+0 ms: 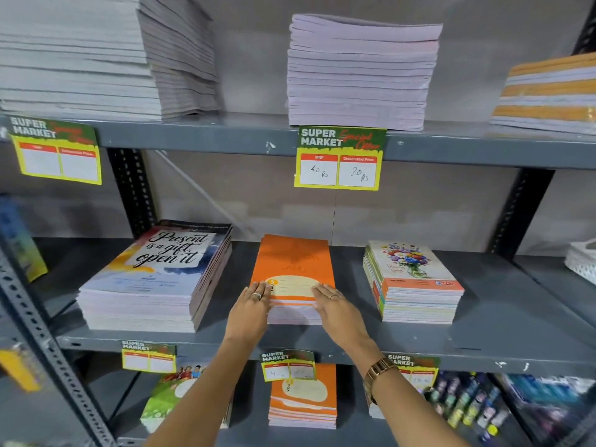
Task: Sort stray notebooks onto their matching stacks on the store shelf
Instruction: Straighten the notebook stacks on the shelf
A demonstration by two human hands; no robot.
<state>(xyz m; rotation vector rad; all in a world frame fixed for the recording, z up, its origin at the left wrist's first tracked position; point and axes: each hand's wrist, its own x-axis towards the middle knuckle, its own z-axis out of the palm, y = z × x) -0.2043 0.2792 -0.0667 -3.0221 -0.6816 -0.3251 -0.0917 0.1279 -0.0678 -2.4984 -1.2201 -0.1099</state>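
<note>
A stack of orange notebooks (292,262) with a cream label stands in the middle of the middle shelf (483,333). My left hand (250,312) lies flat against the stack's front left corner, fingers resting on the top orange cover. My right hand (338,312) does the same at the front right corner. Both thumbs are hidden, and neither hand lifts anything. To the left is a tall "Present is a gift" stack (154,279). A flower-cover stack (412,282) stands to the right.
The upper shelf holds plain grey-lilac stacks (361,75) and an orange-striped stack (548,91). On the shelf below are another orange stack (303,401), a green-cover stack (167,398) and small bottles (467,404). Price tags (338,158) hang from the shelf edges. A white basket (583,259) sits far right.
</note>
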